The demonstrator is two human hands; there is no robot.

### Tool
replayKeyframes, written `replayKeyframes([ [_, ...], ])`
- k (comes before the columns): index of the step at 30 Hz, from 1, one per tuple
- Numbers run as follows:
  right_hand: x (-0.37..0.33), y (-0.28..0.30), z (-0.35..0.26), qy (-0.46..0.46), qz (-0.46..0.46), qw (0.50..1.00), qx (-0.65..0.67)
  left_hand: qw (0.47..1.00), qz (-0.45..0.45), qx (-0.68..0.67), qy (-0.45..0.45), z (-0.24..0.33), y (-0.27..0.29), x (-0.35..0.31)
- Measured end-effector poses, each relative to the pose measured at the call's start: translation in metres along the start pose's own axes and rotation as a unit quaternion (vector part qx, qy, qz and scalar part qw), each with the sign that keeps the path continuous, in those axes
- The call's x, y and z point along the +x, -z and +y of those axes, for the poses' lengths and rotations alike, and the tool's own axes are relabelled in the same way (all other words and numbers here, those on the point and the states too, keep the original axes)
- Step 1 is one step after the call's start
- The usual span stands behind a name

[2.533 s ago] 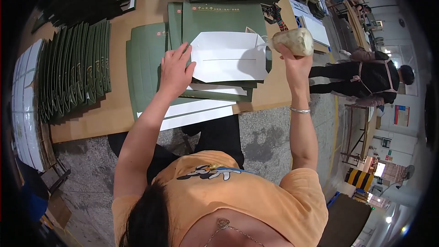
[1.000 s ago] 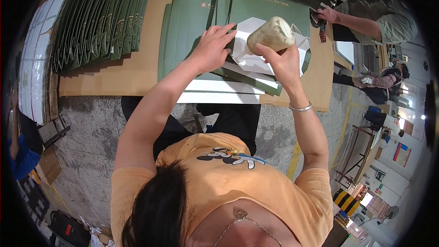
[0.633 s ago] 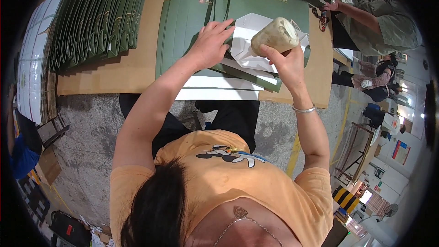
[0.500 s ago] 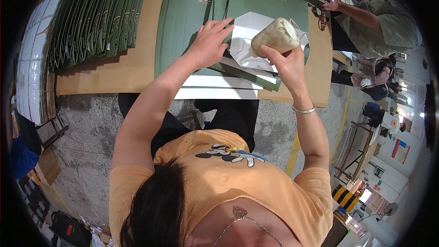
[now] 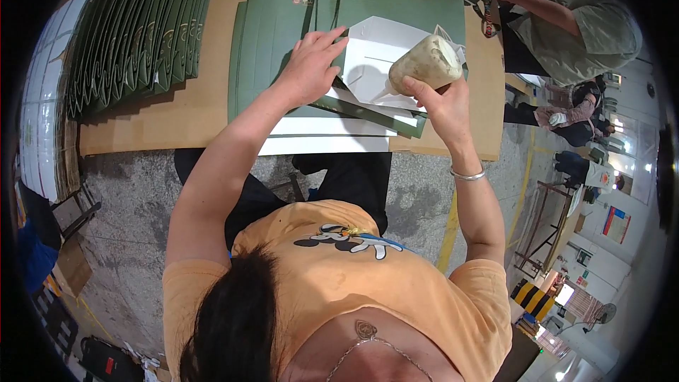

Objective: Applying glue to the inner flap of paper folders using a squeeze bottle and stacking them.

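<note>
Most of the fingers of the right hand (image 5: 440,102) were lost behind the stained, whitish squeeze bottle (image 5: 424,64); I could see the thumb lying along its near side. The bottle also covered part of the white panel (image 5: 362,65), and its thin, pale nozzle (image 5: 386,91) nearly melted into that whiteness, so I couldn't tell whether the tip touched. To the left, a wrapped bundle (image 5: 51,92) faded into the dark rim, and at upper right a co-worker's hand was too small and shadowed to read.

The bottle sat firmly in the right hand's grip, just beyond the thumb, tilted with its broad base up to the right and its nozzle slanting down leftward over the panel. The left hand (image 5: 311,69) was well apart from it, palm down, fingers loosely spread, fingertips at the panel's left edge; it gripped nothing I could make out. Flat green bags (image 5: 403,6) lay beneath the panel on the brown table (image 5: 134,131).
</note>
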State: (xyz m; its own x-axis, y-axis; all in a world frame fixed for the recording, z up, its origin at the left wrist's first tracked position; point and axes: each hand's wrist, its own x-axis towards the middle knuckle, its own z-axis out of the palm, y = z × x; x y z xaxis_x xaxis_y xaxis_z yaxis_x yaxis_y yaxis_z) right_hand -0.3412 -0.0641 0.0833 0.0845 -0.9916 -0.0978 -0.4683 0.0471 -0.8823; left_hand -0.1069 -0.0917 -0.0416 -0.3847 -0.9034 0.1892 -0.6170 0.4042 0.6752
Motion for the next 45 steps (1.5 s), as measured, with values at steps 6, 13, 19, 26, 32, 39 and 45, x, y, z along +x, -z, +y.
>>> replayKeyframes([
  [6, -0.005, 0.011, 0.004, -0.015, 0.018, 1.000, -0.001, 1.000, 0.000, 0.010, -0.001, 0.001, 0.002, -0.001],
  [13, -0.011, 0.029, 0.014, -0.011, 0.047, 0.999, 0.000, 1.000, -0.001, 0.000, 0.002, 0.003, 0.003, -0.001],
  [19, -0.019, 0.044, 0.016, -0.032, 0.078, 0.996, -0.013, 1.000, -0.001, -0.009, 0.005, 0.003, 0.004, -0.002],
  [26, -0.027, 0.066, 0.022, -0.035, 0.101, 0.994, -0.019, 1.000, -0.005, -0.007, 0.009, 0.005, 0.004, 0.000],
  [32, -0.032, 0.076, 0.021, 0.003, 0.162, 0.987, -0.019, 1.000, -0.002, -0.005, 0.003, 0.003, 0.005, 0.000],
  [39, -0.037, 0.085, 0.024, -0.020, 0.166, 0.986, 0.004, 1.000, -0.002, -0.017, 0.001, 0.006, 0.007, -0.001],
  [45, -0.036, 0.094, 0.028, -0.040, 0.183, 0.982, -0.012, 1.000, -0.002, -0.017, 0.001, 0.006, 0.009, 0.000],
])
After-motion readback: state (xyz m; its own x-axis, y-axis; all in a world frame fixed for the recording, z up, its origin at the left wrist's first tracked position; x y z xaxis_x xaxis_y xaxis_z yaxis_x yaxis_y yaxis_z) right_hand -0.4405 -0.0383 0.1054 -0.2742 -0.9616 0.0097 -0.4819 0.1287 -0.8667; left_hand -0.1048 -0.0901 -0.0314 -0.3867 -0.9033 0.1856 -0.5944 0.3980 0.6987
